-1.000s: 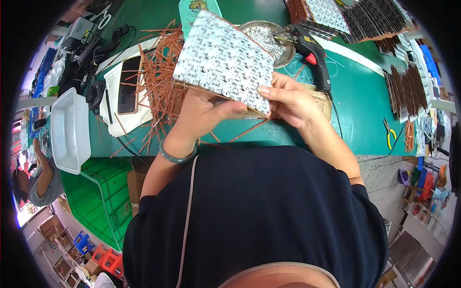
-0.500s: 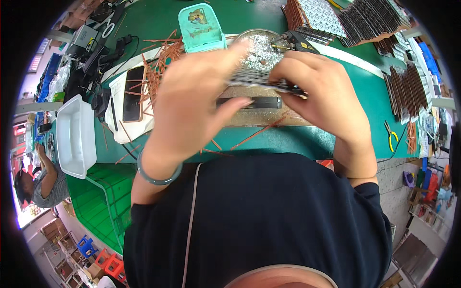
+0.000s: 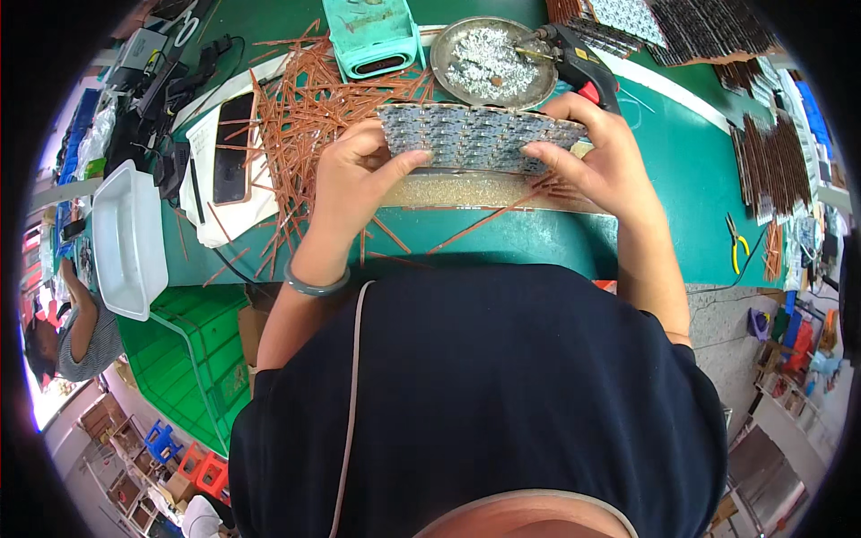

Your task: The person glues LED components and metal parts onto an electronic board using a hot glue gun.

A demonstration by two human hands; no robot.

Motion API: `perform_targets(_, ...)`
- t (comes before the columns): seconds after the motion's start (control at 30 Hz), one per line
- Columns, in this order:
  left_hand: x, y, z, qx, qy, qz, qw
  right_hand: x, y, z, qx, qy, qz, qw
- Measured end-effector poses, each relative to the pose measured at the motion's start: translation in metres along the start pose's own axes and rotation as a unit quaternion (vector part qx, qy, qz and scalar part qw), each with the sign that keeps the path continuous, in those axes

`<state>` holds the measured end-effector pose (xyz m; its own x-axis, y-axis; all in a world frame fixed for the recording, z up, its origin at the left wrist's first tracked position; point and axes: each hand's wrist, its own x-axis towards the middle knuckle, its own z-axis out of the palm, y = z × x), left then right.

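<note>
A circuit board panel [image 3: 475, 139], grey and covered in rows of small parts, is held up over the bench by its two ends. My left hand [image 3: 354, 179] pinches the left end, thumb on the near face and fingers behind. At the other end my right hand [image 3: 610, 166] grips it the same way, its thumb lying across the face. Under the panel is a speckled tan work board [image 3: 484, 191]. Just beyond stands a round metal dish [image 3: 439, 72] of silvery scraps, with the tip of a black soldering gun [image 3: 583, 67] over it.
Reddish-brown strips [image 3: 300, 117] lie heaped at left, beside a phone [image 3: 233, 148] on paper. A teal box [image 3: 372, 31] stands behind. At right are board stacks [image 3: 771, 170] and yellow-handled pliers [image 3: 737, 247]. A white bin [image 3: 130, 242] and green crate [image 3: 179, 359] are at lower left.
The panel has turned from nearly edge-on to showing its broad face. My left hand has come down onto its left end. The dark bar seen on the work board is now out of sight.
</note>
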<state>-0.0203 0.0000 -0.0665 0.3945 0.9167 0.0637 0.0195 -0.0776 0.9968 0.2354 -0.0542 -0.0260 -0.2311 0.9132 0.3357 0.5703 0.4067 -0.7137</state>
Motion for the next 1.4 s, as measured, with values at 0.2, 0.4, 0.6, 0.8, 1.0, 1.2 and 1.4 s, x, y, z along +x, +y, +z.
perform_targets(0.2,0.0,0.0,-0.009,0.223,-0.011,0.08,0.972,0.011,0.001,0.003,-0.057,0.042,-0.034,0.997)
perform_targets(0.4,-0.001,0.0,-0.009,0.191,-0.038,0.022,0.981,-0.005,0.008,0.011,0.012,0.08,0.001,0.997)
perform_targets(0.6,0.01,-0.006,-0.005,0.159,-0.052,0.055,0.984,-0.012,0.024,0.015,0.039,-0.02,0.175,0.984)
perform_targets(0.8,0.022,0.0,-0.015,-0.05,-0.106,-0.066,0.991,-0.008,0.026,0.028,0.242,0.005,0.207,0.948)
perform_targets(1.0,-0.006,0.026,0.0,-0.08,-0.13,-0.036,0.988,-0.01,0.008,0.043,0.478,0.023,0.243,0.844)
perform_targets(1.2,0.006,0.034,0.002,0.043,-0.15,0.187,0.97,-0.004,-0.013,0.055,0.631,-0.002,0.268,0.728)
perform_targets(1.4,-0.002,0.018,-0.009,-0.1,-0.058,-0.01,0.993,-0.012,-0.008,0.046,0.435,0.081,0.222,0.869)
